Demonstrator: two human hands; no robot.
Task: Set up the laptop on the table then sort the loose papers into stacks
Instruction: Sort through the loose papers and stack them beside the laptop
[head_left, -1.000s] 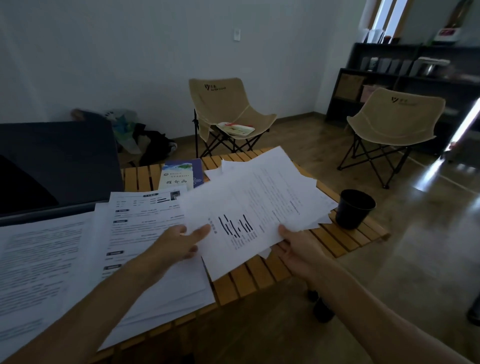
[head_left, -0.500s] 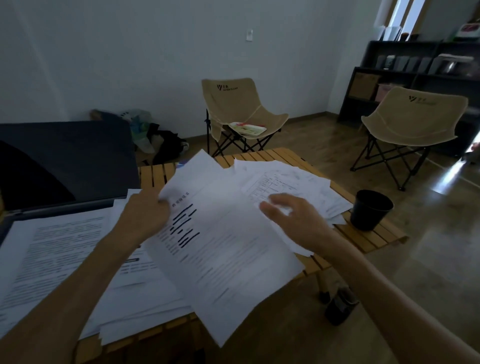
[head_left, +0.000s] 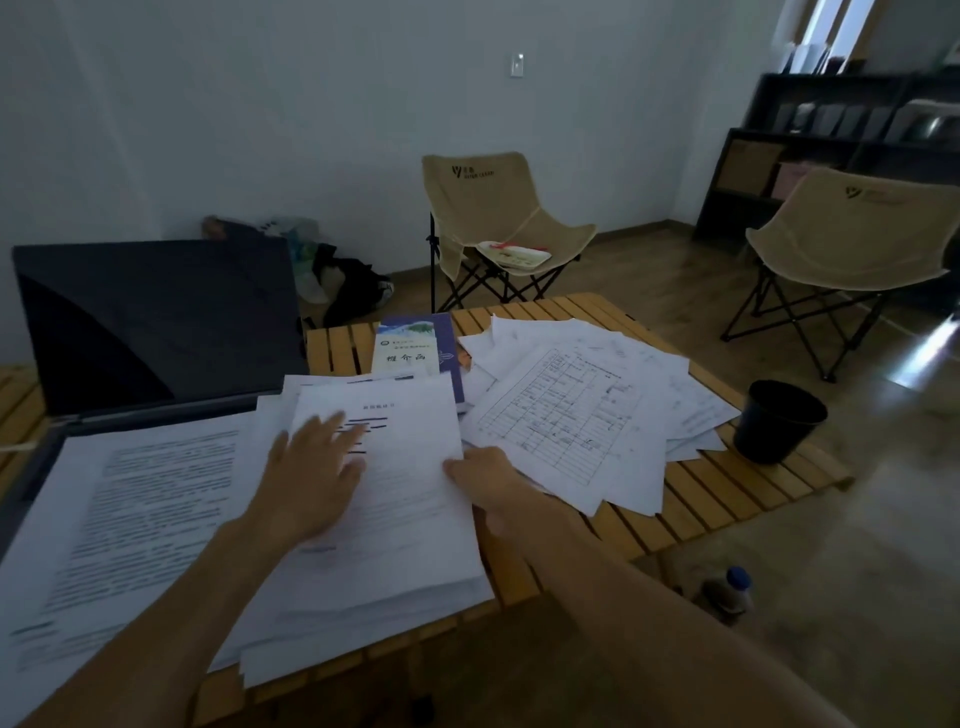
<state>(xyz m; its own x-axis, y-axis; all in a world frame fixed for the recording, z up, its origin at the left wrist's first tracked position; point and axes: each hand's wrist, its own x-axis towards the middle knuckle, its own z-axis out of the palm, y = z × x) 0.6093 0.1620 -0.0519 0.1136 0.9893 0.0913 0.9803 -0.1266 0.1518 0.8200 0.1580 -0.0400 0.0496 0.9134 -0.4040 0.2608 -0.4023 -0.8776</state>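
The left hand (head_left: 311, 467) lies flat, fingers spread, pressing the paper stack (head_left: 395, 499) at six o'clock; the right hand (head_left: 488, 480) pinches its edge. A careless tug could slide sheets off the table (head_left: 691, 499).

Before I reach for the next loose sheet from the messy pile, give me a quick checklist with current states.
1. Last sheet laid on the middle stack: ok.
2. Left hand flat on that stack: ok.
3. Right hand free: not ok, at the stack's right edge; grip cannot tell.
4. Loose pile within reach on the table: ok, spread beside the stack.
5. Stack edges squared: not ok, lower sheets stick out.
6. Laptop open: ok, papers cover its keyboard.
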